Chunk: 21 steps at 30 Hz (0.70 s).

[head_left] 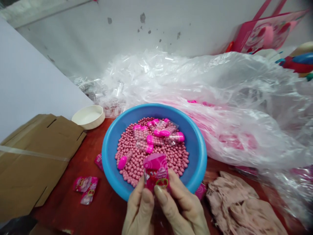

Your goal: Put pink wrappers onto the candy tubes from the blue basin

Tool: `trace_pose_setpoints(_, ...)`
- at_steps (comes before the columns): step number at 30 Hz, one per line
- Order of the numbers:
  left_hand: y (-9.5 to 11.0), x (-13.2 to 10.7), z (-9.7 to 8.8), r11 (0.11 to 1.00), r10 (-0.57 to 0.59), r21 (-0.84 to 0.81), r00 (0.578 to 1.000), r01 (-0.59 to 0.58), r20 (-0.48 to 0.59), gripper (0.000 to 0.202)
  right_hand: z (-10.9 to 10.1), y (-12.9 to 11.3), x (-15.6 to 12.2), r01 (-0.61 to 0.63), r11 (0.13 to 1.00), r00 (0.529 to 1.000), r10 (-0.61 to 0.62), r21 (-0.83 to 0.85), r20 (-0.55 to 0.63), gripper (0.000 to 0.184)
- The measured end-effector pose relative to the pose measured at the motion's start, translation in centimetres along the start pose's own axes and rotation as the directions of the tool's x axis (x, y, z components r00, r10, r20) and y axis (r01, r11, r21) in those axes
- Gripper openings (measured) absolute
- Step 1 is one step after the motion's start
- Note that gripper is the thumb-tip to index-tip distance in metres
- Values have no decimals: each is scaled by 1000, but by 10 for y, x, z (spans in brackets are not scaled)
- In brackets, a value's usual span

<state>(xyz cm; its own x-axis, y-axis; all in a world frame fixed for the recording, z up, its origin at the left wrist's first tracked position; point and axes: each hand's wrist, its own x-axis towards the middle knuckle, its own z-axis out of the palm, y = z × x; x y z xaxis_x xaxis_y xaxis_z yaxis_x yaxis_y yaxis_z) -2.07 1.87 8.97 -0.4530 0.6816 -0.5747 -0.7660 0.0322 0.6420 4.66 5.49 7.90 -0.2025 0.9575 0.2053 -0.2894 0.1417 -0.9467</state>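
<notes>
Between the fingertips of both hands is a small pink printed packet (156, 169), upright over the near rim of a blue basin (195, 137). My left hand (140, 205) pinches its left edge. On its right side, my right hand (181, 202) grips it with thumb and fingers, the thumb across its lower front. Beyond the packet, the basin holds a bed of pink beads (137, 169). Several small clear tubes with bright pink caps (154, 140) lie on the beads. The lower part of the packet is hidden by my thumbs.
Pink printed packets (86, 187) lie on the red table (58, 209) at left, near a cardboard box (31, 163). A white round dish (89, 117) sits behind. Clear plastic bags (244, 98) heap along the back and right. A crumpled cloth (244, 202) lies at right.
</notes>
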Motion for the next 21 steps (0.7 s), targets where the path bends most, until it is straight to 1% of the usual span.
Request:
trace_pose_setpoints(2,6,2,2,1000,-23,3,999,23,-39,32,-4,0,-1,36,996,998,-31,-82,58,24)
trace_pose_setpoints(4,10,3,4,999,-44,-8,993,43,-107,32,-6,5,-6,62,982,996,-50,-178,73,34)
trace_pose_setpoints(5,10,4,4,998,-54,-18,991,52,-121,33,-7,8,-10,87,967,995,-73,-239,66,37)
trace_pose_setpoints(6,9,4,4,998,-60,-24,992,58,-114,34,-7,12,-13,114,944,993,-103,-310,52,37)
trace_pose_setpoints(8,4,5,2,999,-49,-19,996,47,-79,35,-7,18,-19,147,877,988,-153,-458,22,32)
trace_pose_setpoints(10,-1,7,-1,999,24,39,997,-21,-77,34,-7,22,-21,150,824,986,-165,-547,22,27)
trace_pose_setpoints(12,-1,8,-3,980,168,123,982,-157,-90,34,-7,22,-22,152,800,987,-159,-581,39,26)
trace_pose_setpoints(14,3,10,-2,942,294,183,955,-282,-38,34,-7,21,-22,156,781,987,-144,-604,70,28)
trace_pose_setpoints(15,6,11,-2,930,318,194,948,-312,4,33,-7,21,-22,158,775,987,-136,-612,82,29)
trace_pose_setpoints(16,10,12,-2,930,311,190,949,-313,40,30,-6,21,-23,159,771,987,-132,-617,90,29)
trace_pose_setpoints(17,13,14,-3,941,285,175,957,-290,58,27,-5,21,-23,163,773,987,-132,-613,95,30)
trace_pose_setpoints(18,16,15,-4,955,256,143,965,-261,51,23,-4,21,-24,169,780,986,-135,-602,101,30)
trace_pose_setpoints(21,20,19,-10,981,196,15,980,-195,-43,20,0,22,-25,183,811,983,-148,-555,108,31)
